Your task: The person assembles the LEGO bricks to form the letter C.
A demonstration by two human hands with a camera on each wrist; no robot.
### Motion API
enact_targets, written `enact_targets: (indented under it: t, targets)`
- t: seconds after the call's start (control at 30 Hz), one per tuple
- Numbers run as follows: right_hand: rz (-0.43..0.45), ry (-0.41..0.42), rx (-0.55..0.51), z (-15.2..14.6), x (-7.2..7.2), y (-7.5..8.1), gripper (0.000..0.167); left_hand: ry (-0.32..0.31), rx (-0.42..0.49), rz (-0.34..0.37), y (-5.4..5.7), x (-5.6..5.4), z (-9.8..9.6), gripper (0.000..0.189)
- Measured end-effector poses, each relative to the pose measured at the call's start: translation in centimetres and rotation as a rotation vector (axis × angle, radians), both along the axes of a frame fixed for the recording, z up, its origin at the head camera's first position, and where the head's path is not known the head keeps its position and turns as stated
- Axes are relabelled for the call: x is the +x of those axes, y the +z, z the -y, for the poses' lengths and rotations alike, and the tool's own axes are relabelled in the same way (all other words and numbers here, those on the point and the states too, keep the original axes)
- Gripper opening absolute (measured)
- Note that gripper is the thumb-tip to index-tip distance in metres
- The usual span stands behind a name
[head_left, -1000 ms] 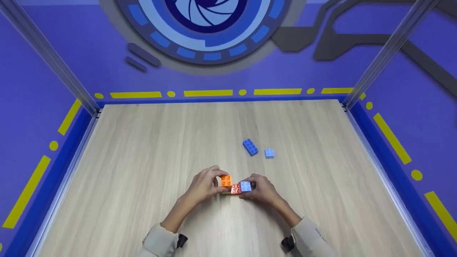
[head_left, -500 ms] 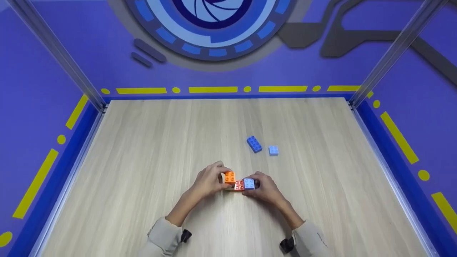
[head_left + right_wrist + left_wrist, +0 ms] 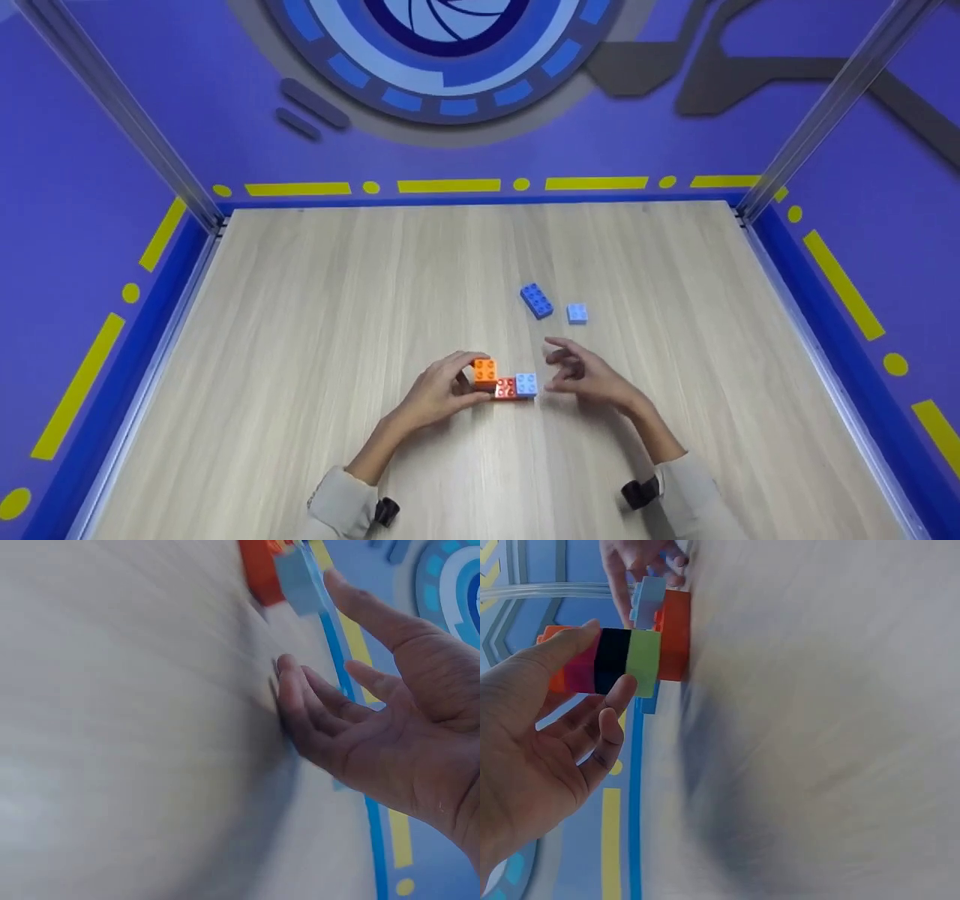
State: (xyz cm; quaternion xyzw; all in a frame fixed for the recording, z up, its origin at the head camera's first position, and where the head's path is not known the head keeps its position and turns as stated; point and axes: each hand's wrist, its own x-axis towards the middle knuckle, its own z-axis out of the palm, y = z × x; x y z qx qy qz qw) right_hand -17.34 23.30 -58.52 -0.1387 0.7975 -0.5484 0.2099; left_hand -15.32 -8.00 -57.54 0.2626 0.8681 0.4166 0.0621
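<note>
My left hand (image 3: pixel 439 390) holds a stack of toy bricks between thumb and fingers. Orange tops the stack (image 3: pixel 485 370); the left wrist view shows a magenta brick (image 3: pixel 580 671), a black brick (image 3: pixel 612 660) and a light green brick (image 3: pixel 643 664) below it. The stack sits on one end of a longer red brick (image 3: pixel 676 636) resting on the table. A light blue brick (image 3: pixel 526 384) is fixed on the red brick's right end. My right hand (image 3: pixel 592 376) is just right of it, apart from the bricks, fingers loosely bent and holding nothing.
A dark blue eight-stud brick (image 3: pixel 536 300) and another light blue brick (image 3: pixel 577 313) lie farther back on the wooden table (image 3: pixel 337 300). Blue-purple printed walls (image 3: pixel 480 161) border the table at the back and sides.
My right hand has let go of the light blue brick end and moved to the right, its fingers spreading. The left hand keeps its hold on the stack.
</note>
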Motion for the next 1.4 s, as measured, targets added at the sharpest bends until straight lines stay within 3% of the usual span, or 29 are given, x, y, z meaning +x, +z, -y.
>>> enact_targets:
  t: [0.17, 0.4, 0.53, 0.8, 1.07, 1.4]
  targets:
    - [-0.049, -0.159, 0.01, 0.5, -2.4, 0.6, 0.06, 0.045, 0.058, 0.027, -0.9, 0.5, 0.2, 0.048]
    - [-0.211, -0.429, 0.033, 2.9, -5.5, 0.1, 0.044, 0.048, 0.057, -0.047, -1.7, 0.5, 0.0, 0.04]
    - [-0.278, -0.494, 0.047, 4.1, -6.7, -0.6, 0.045, 0.07, 0.047, -0.067, -1.7, 0.5, 0.1, 0.035]
    - [-0.325, -0.515, 0.216, 5.2, -7.7, -1.7, 0.052, 0.075, -0.03, -0.083, -1.3, 0.4, 0.0, 0.036]
    - [-0.365, -0.454, 0.258, 5.6, -7.7, -1.9, 0.047, 0.078, -0.054, -0.058, -1.0, 0.1, -0.3, 0.035]
    - [-0.325, -0.293, 0.385, 5.5, -5.4, -1.0, 0.044, 0.104, -0.084, -0.079, -1.1, 0.6, -0.2, 0.042]
